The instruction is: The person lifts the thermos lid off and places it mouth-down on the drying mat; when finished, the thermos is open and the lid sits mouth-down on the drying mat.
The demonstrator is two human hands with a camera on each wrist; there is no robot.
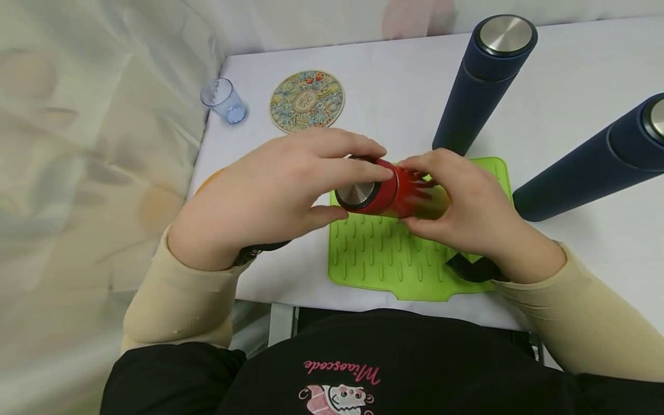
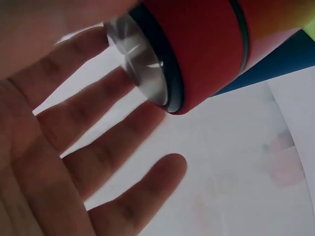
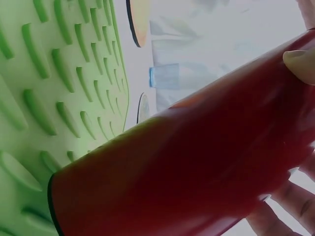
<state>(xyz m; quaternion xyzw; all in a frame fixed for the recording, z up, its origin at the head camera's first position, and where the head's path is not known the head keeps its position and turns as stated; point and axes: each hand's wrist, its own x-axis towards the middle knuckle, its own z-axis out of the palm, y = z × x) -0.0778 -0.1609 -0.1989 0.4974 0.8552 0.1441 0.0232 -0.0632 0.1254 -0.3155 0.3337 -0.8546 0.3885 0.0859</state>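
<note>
A red thermos flask (image 1: 386, 196), fading to yellow-green lower down, leans over a green ridged mat (image 1: 370, 253) with its steel-topped lid (image 1: 358, 195) toward the left. My right hand (image 1: 469, 202) grips the flask's body, thumb on one side and fingers on the other. Around the lid, my left hand (image 1: 295, 184) has its fingers across the far side and its thumb at the near edge. In the left wrist view those fingers (image 2: 103, 157) are spread, their tips reaching behind the lid. The right wrist view shows the flask's base (image 3: 54, 206) close over the mat.
Two tall dark blue flasks (image 1: 479, 86) (image 1: 591, 161) stand to the right and behind the mat. A patterned round coaster (image 1: 306, 104) lies at the back left, near a small blue glass (image 1: 225, 102). An orange edge shows behind my left forearm. A curtain borders the table's left side.
</note>
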